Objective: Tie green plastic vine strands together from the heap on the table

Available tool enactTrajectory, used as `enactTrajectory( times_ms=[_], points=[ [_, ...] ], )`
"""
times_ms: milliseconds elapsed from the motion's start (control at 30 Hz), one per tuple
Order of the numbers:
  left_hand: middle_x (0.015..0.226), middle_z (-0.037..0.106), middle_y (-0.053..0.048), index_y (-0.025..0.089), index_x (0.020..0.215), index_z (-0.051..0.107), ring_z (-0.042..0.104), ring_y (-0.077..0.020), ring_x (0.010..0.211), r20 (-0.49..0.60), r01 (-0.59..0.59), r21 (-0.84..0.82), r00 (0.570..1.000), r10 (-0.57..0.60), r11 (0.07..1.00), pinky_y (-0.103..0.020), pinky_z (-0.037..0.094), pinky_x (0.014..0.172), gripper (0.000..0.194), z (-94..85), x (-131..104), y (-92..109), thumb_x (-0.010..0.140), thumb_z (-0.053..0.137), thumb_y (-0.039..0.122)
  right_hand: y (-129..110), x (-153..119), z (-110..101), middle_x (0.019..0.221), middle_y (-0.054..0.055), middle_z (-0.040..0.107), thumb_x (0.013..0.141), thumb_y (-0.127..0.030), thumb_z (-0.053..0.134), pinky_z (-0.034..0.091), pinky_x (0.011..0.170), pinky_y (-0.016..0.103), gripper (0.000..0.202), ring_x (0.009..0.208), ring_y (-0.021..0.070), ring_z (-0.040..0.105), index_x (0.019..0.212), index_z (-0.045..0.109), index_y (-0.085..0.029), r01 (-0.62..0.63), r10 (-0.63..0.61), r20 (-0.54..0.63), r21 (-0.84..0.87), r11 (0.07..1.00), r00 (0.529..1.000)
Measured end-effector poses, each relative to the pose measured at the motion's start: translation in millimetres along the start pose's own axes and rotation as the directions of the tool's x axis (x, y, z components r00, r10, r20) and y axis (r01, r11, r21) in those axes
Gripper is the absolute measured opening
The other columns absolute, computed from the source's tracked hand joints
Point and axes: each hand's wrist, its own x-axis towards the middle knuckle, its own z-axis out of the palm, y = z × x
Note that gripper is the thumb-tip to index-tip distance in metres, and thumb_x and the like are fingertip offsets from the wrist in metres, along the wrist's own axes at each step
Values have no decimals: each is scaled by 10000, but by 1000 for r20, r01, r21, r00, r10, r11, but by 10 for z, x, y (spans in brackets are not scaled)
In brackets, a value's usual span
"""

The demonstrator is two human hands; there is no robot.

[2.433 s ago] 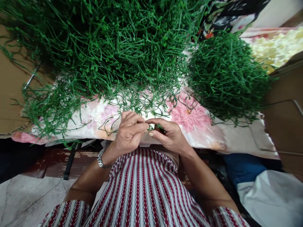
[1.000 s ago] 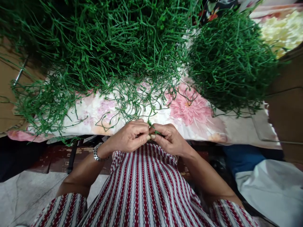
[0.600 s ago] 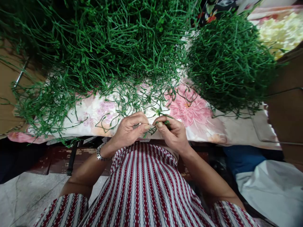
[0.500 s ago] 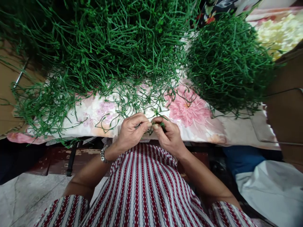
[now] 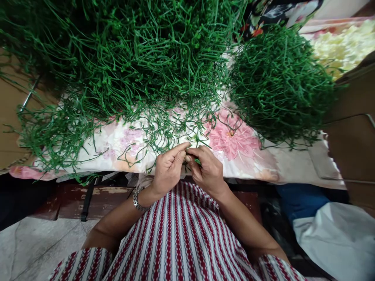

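My left hand [image 5: 170, 168] and my right hand [image 5: 207, 168] meet at the near edge of the cloth, thumbs and fingertips pinched together. Bits of a thin green stem [image 5: 197, 160] show inside the curled fingers of my right hand. The fingertips of my left hand close on its end, mostly hidden by the thumbs. Just beyond my hands, loose green plastic-looking stems [image 5: 164, 130] with small forked tips lie scattered on the flowered cloth [image 5: 234, 134].
A big heap of green stems [image 5: 131, 50] fills the far side, and a smaller heap [image 5: 281, 84] is at the right. Cardboard [image 5: 356, 132] stands at the right edge, more cardboard [image 5: 11, 132] at the left. Pale yellow petals [image 5: 345, 45] lie at the far right.
My left hand has turned more upright, its index finger now stretched over the pinch point. My right hand's fingers have curled further over the stem. The view has shifted slightly.
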Motion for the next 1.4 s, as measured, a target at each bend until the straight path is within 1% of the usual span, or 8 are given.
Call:
enactTrajectory(
  times_ms=[367,500,633,767,933,1133,1300,1400],
  points=[
    [1381,456,-32,282,1326,429,420,-218,1270,131,230,-466,973,-190,854,-353,359,1048,517,15,-38,33,868,409,522,82,-70,57,830,88,583,781,-40,499,519,659,272,347,760,169,537,1114,491,-136,73,-72,40,-48,996,997],
    [1390,442,-15,313,1351,377,429,-208,1255,223,306,-575,951,-214,759,-352,343,1050,565,16,-18,90,849,404,572,79,-64,59,850,79,593,794,-76,525,520,656,272,335,786,171,552,1116,486,-160,65,-65,17,-24,998,998],
    [1280,543,-46,299,1379,323,501,-211,1172,319,384,-633,920,-225,672,-352,382,986,619,18,-2,143,839,410,588,79,-81,69,805,64,570,801,-77,510,507,635,271,304,743,163,543,1088,502,-178,58,-57,18,-57,997,998],
    [1067,640,-54,270,1313,425,600,-162,932,324,442,-646,897,-300,623,-270,457,801,472,-6,50,132,876,447,447,61,-64,41,785,55,556,806,-68,507,473,626,263,244,731,152,535,1023,518,-179,31,-31,-28,-7,999,999],
    [876,641,-21,169,908,660,567,-76,748,267,400,-626,916,-298,669,-151,424,662,154,-5,203,105,778,577,166,76,-23,-39,716,5,516,833,-113,516,418,598,251,95,656,119,508,879,537,-193,-117,102,69,282,952,992],
    [755,620,-24,132,722,668,527,-85,664,260,386,-565,922,-286,730,-186,412,629,56,87,313,221,705,641,178,82,-9,-101,729,6,530,843,-219,550,433,674,280,62,700,127,520,794,583,-200,-226,164,161,529,818,973],
    [902,602,-24,146,723,660,528,-89,753,61,213,-596,973,-221,774,-204,415,722,40,147,296,193,711,635,175,62,-41,-156,904,65,541,850,-322,539,442,666,297,163,849,172,530,767,603,-197,-341,371,66,570,748,926],
    [938,586,-30,140,675,633,525,-100,830,7,132,-591,987,-159,795,-206,406,779,61,188,258,202,727,617,168,35,-39,-185,925,69,538,866,-338,508,433,596,284,195,777,158,537,752,567,-191,-351,459,15,668,657,888]
  ],
)
